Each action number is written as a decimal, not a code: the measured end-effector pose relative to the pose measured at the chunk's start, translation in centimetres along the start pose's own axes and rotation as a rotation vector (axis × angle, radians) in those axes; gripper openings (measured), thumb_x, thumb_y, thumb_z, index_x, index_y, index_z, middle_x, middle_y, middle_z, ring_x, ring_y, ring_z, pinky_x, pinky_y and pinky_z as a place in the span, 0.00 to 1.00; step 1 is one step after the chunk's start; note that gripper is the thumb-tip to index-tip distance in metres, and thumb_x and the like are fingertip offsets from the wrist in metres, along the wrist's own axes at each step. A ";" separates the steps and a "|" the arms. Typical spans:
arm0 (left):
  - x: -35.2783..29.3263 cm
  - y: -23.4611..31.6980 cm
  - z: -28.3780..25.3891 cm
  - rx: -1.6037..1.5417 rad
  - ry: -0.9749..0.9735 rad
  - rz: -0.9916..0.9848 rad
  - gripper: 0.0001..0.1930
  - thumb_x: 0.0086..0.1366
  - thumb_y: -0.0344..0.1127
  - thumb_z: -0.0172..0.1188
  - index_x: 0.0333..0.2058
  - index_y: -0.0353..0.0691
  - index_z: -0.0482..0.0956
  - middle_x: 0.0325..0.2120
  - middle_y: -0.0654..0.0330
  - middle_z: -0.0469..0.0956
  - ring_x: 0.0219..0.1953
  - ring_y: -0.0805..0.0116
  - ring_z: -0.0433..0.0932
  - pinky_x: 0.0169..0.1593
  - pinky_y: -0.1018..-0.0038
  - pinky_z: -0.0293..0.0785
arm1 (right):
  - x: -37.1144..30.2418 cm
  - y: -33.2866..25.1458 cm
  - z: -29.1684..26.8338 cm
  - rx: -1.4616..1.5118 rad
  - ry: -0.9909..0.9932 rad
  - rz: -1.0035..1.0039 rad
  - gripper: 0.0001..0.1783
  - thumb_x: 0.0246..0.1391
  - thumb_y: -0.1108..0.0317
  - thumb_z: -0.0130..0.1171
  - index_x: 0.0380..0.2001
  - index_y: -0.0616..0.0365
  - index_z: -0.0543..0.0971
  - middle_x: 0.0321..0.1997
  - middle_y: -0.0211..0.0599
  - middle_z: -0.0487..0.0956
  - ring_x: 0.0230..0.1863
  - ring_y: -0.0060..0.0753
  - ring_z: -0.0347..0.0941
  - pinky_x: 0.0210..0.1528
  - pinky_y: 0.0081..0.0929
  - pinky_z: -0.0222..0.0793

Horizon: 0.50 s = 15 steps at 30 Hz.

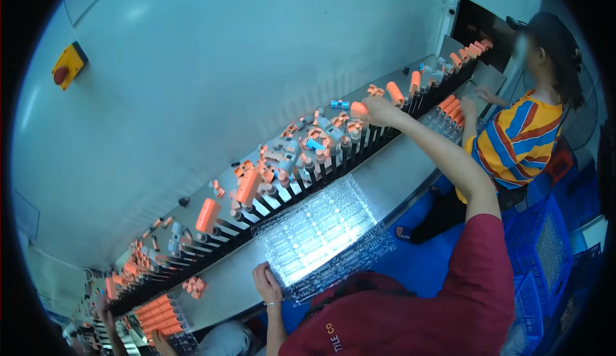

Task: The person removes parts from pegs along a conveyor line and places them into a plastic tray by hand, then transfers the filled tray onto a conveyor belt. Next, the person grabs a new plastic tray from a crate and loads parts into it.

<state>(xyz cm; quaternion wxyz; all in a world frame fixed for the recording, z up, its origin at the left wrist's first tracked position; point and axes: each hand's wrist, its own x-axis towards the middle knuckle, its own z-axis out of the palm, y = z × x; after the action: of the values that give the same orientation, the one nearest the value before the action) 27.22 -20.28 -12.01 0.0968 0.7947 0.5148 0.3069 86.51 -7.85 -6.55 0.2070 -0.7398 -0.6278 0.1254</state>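
Note:
My right arm stretches out over the row of black posts, and my right hand (383, 112) is closed round an orange plastic housing (359, 110). Part of that housing is covered by my fingers. At the near left corner of a clear plastic blister tray (321, 228), my left hand (267, 283) grips the edge with bent fingers. The tray lies tilted over the front ledge, its cavities shining under the light. Orange housings such as this upright one (208, 215) sit on some posts of the black rack (256, 218).
Loose orange and grey parts (282, 154) lie behind the rack. A co-worker in a striped shirt (523, 138) stands at right beside a tray of orange housings (451, 111). Another person's hands are at lower left, near filled orange rows (159, 315). Blue crates (539, 247) stand at right.

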 end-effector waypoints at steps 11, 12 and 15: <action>0.8 6.4 3.1 0.010 -0.190 0.092 0.29 0.59 0.33 0.55 0.60 0.34 0.71 0.55 0.41 0.70 0.58 0.42 0.69 0.64 0.56 0.64 | -8.3 -2.0 -1.0 0.086 0.721 -0.473 0.21 0.50 0.74 0.63 0.49 0.61 0.75 0.45 0.45 0.80 0.49 0.52 0.77 0.52 0.44 0.72; 0.6 6.7 3.6 0.014 -0.188 0.078 0.29 0.59 0.33 0.55 0.60 0.34 0.71 0.55 0.41 0.70 0.58 0.42 0.69 0.64 0.56 0.64 | -9.9 -2.8 -0.5 0.179 0.696 -0.468 0.20 0.51 0.74 0.63 0.49 0.60 0.76 0.46 0.45 0.80 0.50 0.52 0.77 0.52 0.44 0.73; 1.0 7.7 5.5 -0.008 -0.175 0.092 0.27 0.61 0.36 0.55 0.60 0.33 0.70 0.55 0.42 0.71 0.57 0.42 0.69 0.64 0.56 0.64 | -14.5 -0.9 5.1 0.311 0.489 -0.509 0.20 0.51 0.73 0.63 0.50 0.60 0.76 0.47 0.47 0.80 0.50 0.52 0.77 0.54 0.44 0.73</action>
<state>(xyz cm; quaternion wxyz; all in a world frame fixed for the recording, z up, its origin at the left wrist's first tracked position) 36.59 -21.99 -12.37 0.1304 0.8408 0.4661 0.2424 80.81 -21.20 -11.74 0.4848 -0.5283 -0.6969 -0.0163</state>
